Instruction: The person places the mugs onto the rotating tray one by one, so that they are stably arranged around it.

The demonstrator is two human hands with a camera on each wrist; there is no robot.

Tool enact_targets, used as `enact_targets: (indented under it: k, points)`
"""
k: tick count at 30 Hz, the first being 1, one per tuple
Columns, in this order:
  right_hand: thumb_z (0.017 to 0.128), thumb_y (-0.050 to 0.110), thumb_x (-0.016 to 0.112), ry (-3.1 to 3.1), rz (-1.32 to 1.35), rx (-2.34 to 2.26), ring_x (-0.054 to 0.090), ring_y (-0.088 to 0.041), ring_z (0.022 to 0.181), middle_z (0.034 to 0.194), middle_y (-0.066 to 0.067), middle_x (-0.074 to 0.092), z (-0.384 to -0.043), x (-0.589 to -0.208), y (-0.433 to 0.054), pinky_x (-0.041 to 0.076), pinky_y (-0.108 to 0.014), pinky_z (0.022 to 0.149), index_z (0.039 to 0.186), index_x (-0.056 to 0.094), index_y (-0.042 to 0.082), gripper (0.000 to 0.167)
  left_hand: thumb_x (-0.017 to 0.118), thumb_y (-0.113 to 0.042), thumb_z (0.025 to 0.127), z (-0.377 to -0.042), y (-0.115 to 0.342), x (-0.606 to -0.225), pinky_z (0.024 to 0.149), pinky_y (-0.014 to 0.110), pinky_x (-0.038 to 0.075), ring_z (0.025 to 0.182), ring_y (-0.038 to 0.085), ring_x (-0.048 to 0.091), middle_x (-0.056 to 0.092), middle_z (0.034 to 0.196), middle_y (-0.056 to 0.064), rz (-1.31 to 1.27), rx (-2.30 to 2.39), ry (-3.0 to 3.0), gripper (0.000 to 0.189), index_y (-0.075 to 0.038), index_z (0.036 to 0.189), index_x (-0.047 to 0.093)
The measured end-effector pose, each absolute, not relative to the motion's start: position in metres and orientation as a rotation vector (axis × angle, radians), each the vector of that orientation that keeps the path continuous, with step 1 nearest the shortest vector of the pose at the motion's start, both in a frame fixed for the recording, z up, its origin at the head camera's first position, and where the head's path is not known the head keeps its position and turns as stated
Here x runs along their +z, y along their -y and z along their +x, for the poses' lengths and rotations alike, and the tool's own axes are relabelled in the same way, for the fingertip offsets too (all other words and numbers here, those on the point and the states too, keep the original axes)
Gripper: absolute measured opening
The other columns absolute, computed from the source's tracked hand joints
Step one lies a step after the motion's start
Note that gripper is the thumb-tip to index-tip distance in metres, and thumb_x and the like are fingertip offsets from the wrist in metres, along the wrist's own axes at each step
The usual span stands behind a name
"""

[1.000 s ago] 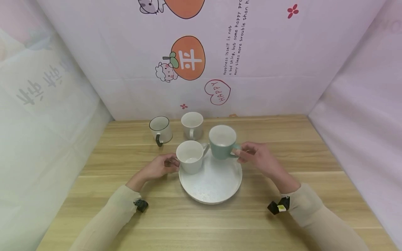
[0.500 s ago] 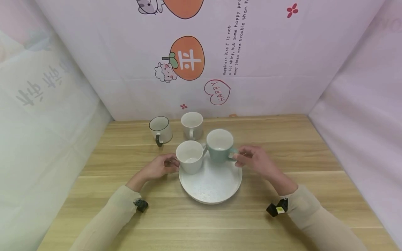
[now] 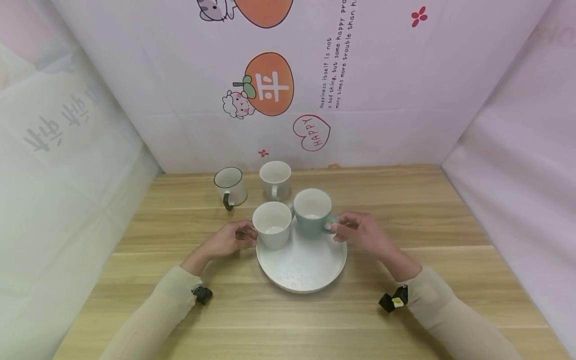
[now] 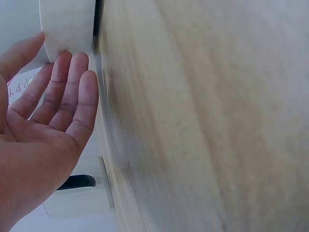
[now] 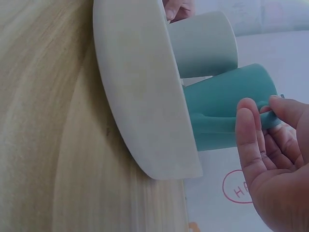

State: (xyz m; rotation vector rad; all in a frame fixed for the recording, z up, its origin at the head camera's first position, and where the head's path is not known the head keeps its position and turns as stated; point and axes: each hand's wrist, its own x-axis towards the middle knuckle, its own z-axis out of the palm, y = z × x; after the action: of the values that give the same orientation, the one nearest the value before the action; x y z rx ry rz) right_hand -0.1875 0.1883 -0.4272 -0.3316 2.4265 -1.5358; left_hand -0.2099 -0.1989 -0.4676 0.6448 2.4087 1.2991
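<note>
Handle (image 5: 217,124) of the green cup (image 3: 311,226), over the tray (image 3: 301,270) just left of the right grip (image 3: 362,234), is pinched by it; best kept level, clear of the white cup (image 3: 272,235) beside the loose-fingered left grip (image 3: 230,239).

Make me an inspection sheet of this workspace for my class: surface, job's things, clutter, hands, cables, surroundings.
Surface: wood-grain tabletop.
Job's things: round white tray; white mug on its left part; green mug at its back.
Clutter: black-rimmed mug and plain white mug, both upright behind the tray.
Hands: left hand at the tray's edge, apparently touching; right hand pinches the green mug's handle.
Cables: nothing seen.
Surroundings: printed white sheeting.
</note>
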Motion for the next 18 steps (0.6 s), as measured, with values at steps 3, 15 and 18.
enact_targets:
  k: [3, 15, 18]
  points:
    - [0.096, 0.033, 0.068, -2.424, -0.328, -1.540, 0.072, -0.026, 0.085, 0.102, -0.020, 0.073, -0.188, -0.430, -0.188, 0.057, -0.033, 0.083, 0.113, 0.069, 0.003, 0.035, 0.072, -0.012, 0.091, -0.210, 0.198, -0.467, 0.094, 0.037, 0.054, 0.108, 0.024, 0.066, 0.070, 0.113, 0.012, 0.644, 1.301, -2.406, 0.032, -0.006, 0.121, 0.063]
    - [0.096, 0.032, 0.068, -2.457, -0.352, -1.486, 0.072, -0.019, 0.083, 0.105, -0.017, 0.074, -0.192, -0.441, -0.186, 0.056, -0.038, 0.083, 0.111, 0.070, 0.007, 0.029, 0.072, -0.010, 0.091, -0.208, 0.197, -0.466, 0.096, 0.039, 0.053, 0.109, 0.027, 0.066, 0.070, 0.114, 0.015, 0.635, 1.325, -2.400, 0.033, -0.003, 0.122, 0.063]
    - [0.095, 0.034, 0.068, -2.444, -0.353, -1.490, 0.072, -0.019, 0.083, 0.104, -0.016, 0.074, -0.193, -0.443, -0.187, 0.056, -0.038, 0.083, 0.109, 0.071, 0.009, 0.029, 0.071, -0.004, 0.090, -0.208, 0.195, -0.464, 0.097, 0.044, 0.053, 0.109, 0.031, 0.065, 0.070, 0.114, 0.019, 0.626, 1.323, -2.396, 0.033, 0.000, 0.121, 0.062]
